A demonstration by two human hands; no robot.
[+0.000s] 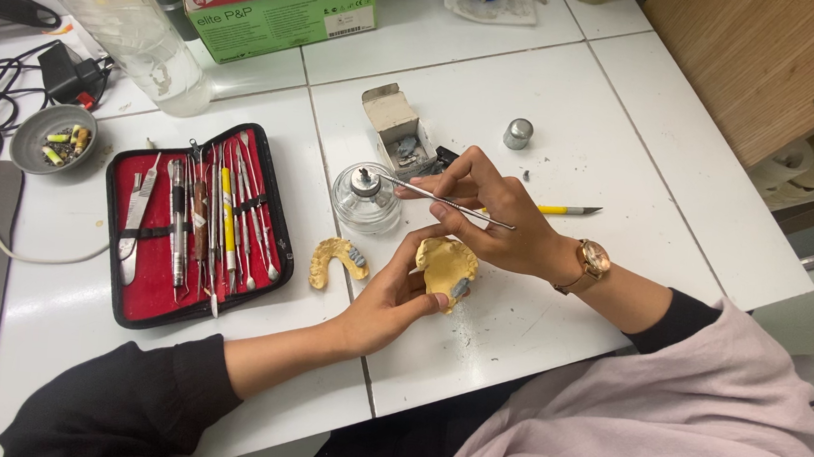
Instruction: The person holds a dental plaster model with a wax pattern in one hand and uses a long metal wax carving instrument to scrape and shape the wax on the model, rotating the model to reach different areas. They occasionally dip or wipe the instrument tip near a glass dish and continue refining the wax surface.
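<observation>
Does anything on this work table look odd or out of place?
Yes: a grey bowl at the table's left edge holds what look like cigarette butts, odd beside dental casts. Small dark crumbs are scattered near the metal cap.

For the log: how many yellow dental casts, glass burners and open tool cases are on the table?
Yellow dental casts: 2, one held in the left hand at, one lying on the table
Glass burners: 1
Open tool cases: 1
Total: 4
</observation>
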